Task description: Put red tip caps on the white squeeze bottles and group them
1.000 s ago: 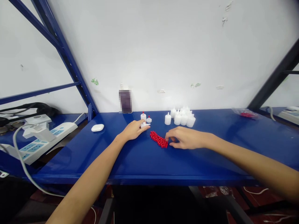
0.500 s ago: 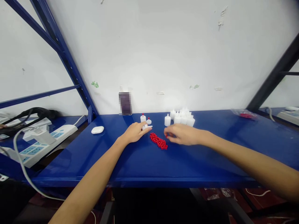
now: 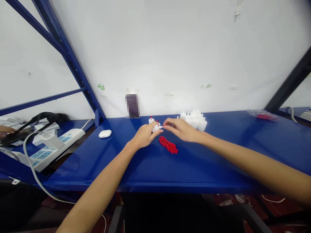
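Note:
My left hand (image 3: pixel 143 134) grips a small white bottle (image 3: pixel 156 128), tilted with its nozzle pointing right. At the nozzle's tip, my right hand (image 3: pixel 178 128) pinches a small red cap (image 3: pixel 163 126). Two bottles with red caps stand just behind my left hand, one of them a white bottle (image 3: pixel 151 120) partly covered. A band of several red caps (image 3: pixel 168 145) lies on the blue table (image 3: pixel 150 168) in front of my hands. Beyond my right hand stands a cluster of uncapped white bottles (image 3: pixel 196 120).
A white case (image 3: pixel 105 133) lies left of my hands. A phone (image 3: pixel 133 106) leans on the wall. Power strips (image 3: pixel 52 149) with cables lie at the left, near another person's hand (image 3: pixel 7 130). A plastic bag with red contents (image 3: pixel 263 116) is at the back right.
My right hand has moved left with the red cap, up to the nozzle of the bottle in my left hand. That bottle is raised slightly. The view has shifted a little.

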{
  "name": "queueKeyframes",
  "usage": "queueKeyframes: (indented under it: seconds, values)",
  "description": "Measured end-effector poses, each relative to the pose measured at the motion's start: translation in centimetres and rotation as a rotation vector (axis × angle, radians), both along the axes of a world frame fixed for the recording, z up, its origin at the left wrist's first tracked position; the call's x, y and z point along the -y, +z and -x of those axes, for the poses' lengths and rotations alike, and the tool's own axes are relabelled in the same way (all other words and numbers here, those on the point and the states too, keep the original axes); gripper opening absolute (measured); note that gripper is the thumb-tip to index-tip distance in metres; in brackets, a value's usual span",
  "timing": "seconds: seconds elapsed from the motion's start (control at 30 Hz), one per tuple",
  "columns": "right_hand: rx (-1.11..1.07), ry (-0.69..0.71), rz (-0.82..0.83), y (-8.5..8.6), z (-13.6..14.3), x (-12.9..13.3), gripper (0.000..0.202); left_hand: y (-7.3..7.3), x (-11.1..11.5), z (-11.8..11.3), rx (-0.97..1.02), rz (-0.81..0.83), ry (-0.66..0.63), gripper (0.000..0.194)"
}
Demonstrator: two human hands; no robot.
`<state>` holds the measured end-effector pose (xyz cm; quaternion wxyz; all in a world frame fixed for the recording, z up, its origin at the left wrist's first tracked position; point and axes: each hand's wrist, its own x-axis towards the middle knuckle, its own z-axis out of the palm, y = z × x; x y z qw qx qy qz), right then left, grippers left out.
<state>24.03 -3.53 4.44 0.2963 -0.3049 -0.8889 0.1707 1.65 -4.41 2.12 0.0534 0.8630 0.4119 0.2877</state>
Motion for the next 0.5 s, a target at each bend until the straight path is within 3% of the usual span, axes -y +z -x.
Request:
queueKeyframes:
  seconds: [0.17, 0.27, 0.4, 0.5]
  values:
    - [0.067, 0.015, -0.097, 0.1, 0.4, -0.2, 0.029, -0.2, 0.1, -0.7, 0.152, -0.018, -0.094, 0.032]
    - [0.056, -0.033, -0.116, 0.8, 1.6, -0.4, 0.033, -0.2, -0.5, -0.7, 0.200, -0.080, -0.046, 0.033]
    - [0.060, 0.002, -0.047, 2.2, 3.1, -1.4, 0.032, 0.1, -1.5, 0.8, 0.200, -0.087, 0.031, 0.036]
    - [0.110, -0.113, -0.123, 3.4, 3.3, -3.3, 0.032, 0.3, -2.2, 2.6, 0.178, -0.081, 0.111, 0.041]
